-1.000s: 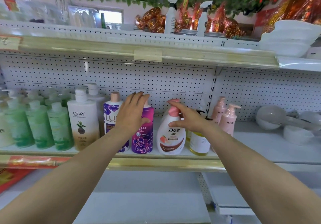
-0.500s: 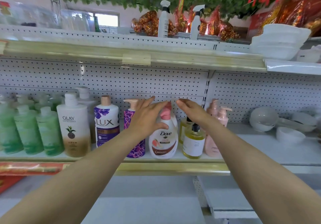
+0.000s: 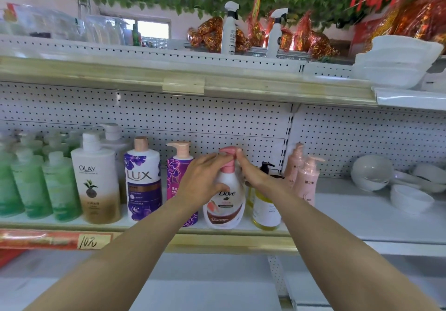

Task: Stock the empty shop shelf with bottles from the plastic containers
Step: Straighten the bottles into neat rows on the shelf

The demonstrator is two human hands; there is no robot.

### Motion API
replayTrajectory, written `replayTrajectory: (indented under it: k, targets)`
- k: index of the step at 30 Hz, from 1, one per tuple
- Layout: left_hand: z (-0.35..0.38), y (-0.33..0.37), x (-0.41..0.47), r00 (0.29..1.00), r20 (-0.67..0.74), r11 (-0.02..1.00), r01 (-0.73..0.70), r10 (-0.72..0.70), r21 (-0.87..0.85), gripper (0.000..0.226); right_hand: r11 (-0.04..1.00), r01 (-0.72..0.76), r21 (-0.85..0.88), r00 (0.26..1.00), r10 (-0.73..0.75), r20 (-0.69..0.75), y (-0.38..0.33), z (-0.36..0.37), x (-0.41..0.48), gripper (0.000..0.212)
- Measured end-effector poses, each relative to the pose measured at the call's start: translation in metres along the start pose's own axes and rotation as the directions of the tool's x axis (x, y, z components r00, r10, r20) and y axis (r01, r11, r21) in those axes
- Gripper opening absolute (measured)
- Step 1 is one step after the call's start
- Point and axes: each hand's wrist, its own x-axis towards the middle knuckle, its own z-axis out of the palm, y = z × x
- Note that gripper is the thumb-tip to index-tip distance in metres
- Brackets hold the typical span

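Looking down from my head, both my bare arms reach to the white metal shelf with a gold front strip (image 3: 231,239). The white plastic Dove bottle with a pink pump (image 3: 224,208) stands upright at the front edge of that shelf. It is between the purple flowered bottle with a pale pink pump (image 3: 178,166) on its left and the clear yellow bottle with a black pump (image 3: 265,205) on its right.

My left hand (image 3: 200,180) grips the Dove bottle at its shoulder, thumb across the front above the label, fingers curled up round the neck. My right hand (image 3: 251,170) comes in from the other side, fingers stretched nearly straight, their tips touching the pink pump head.

Further left along the row stand the white and purple LUX bottle (image 3: 142,180), the white and gold OLAY pump bottle (image 3: 96,180) and a group of translucent green bottles (image 3: 31,182). Two pale pink pump bottles (image 3: 306,180) stand to the right, and beyond them white ceramic bowls (image 3: 371,173).
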Motion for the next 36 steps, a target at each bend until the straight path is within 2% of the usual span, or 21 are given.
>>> replayTrajectory:
  k: [5, 10, 16, 23, 28, 30, 31, 34, 36]
  targets:
    - [0.001, 0.0, 0.0, 0.997, -0.066, 0.998, -0.027, 0.03, 0.05, 0.09, 0.996, -0.011, 0.088, 1.0, 0.01, 0.004, -0.003, 0.002, -0.005, 0.06]
    - [0.005, -0.005, 0.0, 0.995, -0.088, 0.996, -0.049, 0.055, 0.071, 0.091, 0.994, -0.039, 0.103, 0.999, 0.039, 0.0, 0.001, 0.002, -0.003, 0.052]
    - [0.011, -0.013, 0.002, 0.998, -0.037, 0.998, -0.038, 0.04, 0.057, 0.091, 0.992, -0.084, 0.099, 0.996, 0.083, 0.02, 0.012, 0.001, 0.01, 0.07]
    - [0.01, -0.013, 0.001, 0.998, -0.036, 0.998, -0.042, 0.044, 0.048, 0.089, 0.989, -0.122, 0.087, 0.992, 0.121, 0.021, 0.016, 0.003, 0.019, 0.076]
    - [0.011, -0.013, 0.001, 0.997, -0.05, 0.997, -0.058, 0.06, 0.05, 0.089, 0.991, -0.111, 0.078, 0.993, 0.114, -0.035, 0.018, -0.003, 0.015, 0.082]
    - [0.011, -0.013, 0.001, 0.996, -0.061, 0.997, -0.07, 0.072, 0.045, 0.087, 0.998, -0.049, 0.031, 0.991, 0.052, -0.121, 0.018, -0.012, 0.011, 0.093]
    - [0.012, -0.012, 0.0, 0.995, -0.064, 0.996, -0.073, 0.076, 0.044, 0.086, 0.999, -0.013, -0.031, 0.984, 0.007, -0.18, 0.019, -0.02, 0.009, 0.092]
    - [0.01, -0.011, 0.0, 0.994, -0.085, 0.997, -0.066, 0.07, 0.05, 0.084, 0.971, 0.04, -0.234, 0.952, -0.108, -0.287, 0.022, -0.043, 0.002, 0.064]
    - [0.009, -0.011, 0.0, 0.995, -0.074, 0.996, -0.061, 0.066, 0.063, 0.083, 0.94, -0.014, -0.34, 0.963, -0.079, -0.259, 0.03, -0.055, -0.005, 0.061]
